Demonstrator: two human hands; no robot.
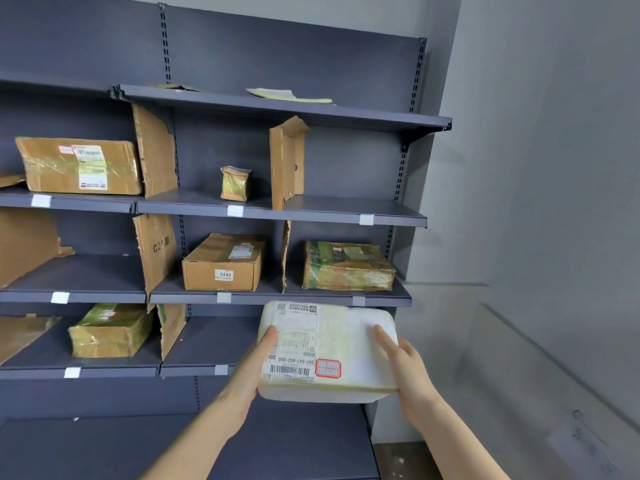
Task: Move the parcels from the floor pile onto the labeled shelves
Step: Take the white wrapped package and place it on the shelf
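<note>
Left hand (258, 368) and right hand (403, 365): gripping white parcel (329, 351) by opposite ends, thumbs on top, held level in front of grey shelving (277, 216) at third-tier height, touching no shelf. Step in hand: matching and placing. Next move calls for reading red-boxed mark (328, 368), possibly "10" upside down, then finding same number among white shelf tags (235, 211). Tag numbers illegible. Floor pile out of frame. Fingers under parcel hidden.
</note>
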